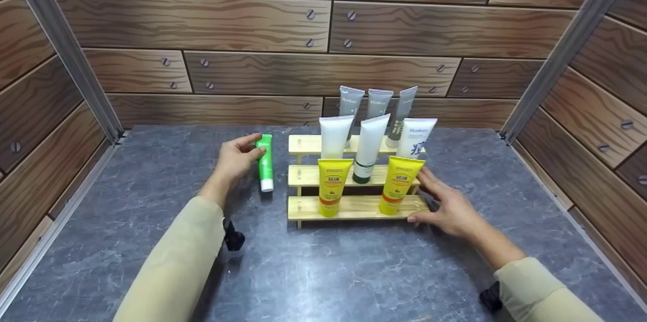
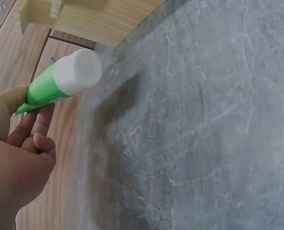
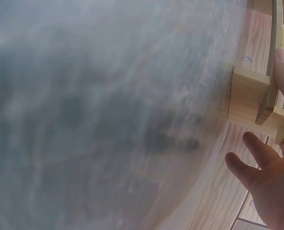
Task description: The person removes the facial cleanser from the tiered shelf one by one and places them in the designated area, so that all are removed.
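Observation:
My left hand (image 1: 235,163) pinches a green tube (image 1: 266,163) by its upper end, left of a three-tier wooden rack (image 1: 298,207). The tube's white cap (image 2: 79,72) points down, above the grey tabletop in the left wrist view. At the rack's right end, my right hand (image 1: 447,205) holds the lowest shelf, thumb at its front edge; two fingers (image 3: 242,167) stick out free. Two yellow tubes (image 1: 333,188) stand on that lowest shelf with a gap between them. White tubes (image 1: 371,145) occupy the middle tier, and grey tubes (image 1: 376,104) the top one.
The grey marbled tabletop (image 1: 313,271) extends around the rack. Wood-patterned panels (image 1: 252,24) enclose it at the back and both sides, with metal posts (image 1: 65,44) in the corners. Each wrist wears a small black camera (image 1: 233,237).

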The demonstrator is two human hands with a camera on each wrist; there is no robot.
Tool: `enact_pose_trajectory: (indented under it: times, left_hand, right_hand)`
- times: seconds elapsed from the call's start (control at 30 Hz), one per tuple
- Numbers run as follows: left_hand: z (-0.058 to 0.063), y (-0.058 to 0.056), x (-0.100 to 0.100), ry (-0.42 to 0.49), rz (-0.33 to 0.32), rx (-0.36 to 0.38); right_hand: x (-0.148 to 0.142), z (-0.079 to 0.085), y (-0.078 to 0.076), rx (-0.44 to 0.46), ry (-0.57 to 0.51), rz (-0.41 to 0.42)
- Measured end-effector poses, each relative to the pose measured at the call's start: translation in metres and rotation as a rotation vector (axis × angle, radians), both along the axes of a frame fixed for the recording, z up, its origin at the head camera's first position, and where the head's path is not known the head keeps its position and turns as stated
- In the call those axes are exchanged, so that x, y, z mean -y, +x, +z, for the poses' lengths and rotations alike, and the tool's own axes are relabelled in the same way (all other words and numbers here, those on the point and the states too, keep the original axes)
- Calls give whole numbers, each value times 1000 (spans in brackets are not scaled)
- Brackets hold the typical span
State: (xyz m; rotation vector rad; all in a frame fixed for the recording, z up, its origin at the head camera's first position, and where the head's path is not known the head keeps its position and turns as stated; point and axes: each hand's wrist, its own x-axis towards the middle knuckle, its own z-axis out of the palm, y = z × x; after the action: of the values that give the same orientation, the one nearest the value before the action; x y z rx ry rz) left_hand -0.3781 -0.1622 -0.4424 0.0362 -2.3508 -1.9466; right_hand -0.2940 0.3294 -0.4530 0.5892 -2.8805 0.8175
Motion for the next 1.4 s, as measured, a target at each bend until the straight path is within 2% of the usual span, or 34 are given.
enact_pose_trajectory:
  times: [0.23,0.4,0.6,0.83,1.03,1.4]
  left_hand:
    - [-9,0,-1,-31,-12,34]
    - [-10,0,-2,-40,-34,55]
    - [-11,0,-5,-46,-46,47]
    - [-20,-1,-9,-62,-52,41]
    - [-25,-3,-11,-100,-54,57]
    - [-26,-3,-17,-202,-87,80]
  right_hand:
    - [-1,0,2,15,-6,-10]
    - [-1,1,0,10,-6,-7]
    - [1,2,-3,36,-11,-13]
    - [3,0,-3,17,-11,3]
    - [2,0,-2,21,-4,-1]
    - [0,-1,0,13,-24,4]
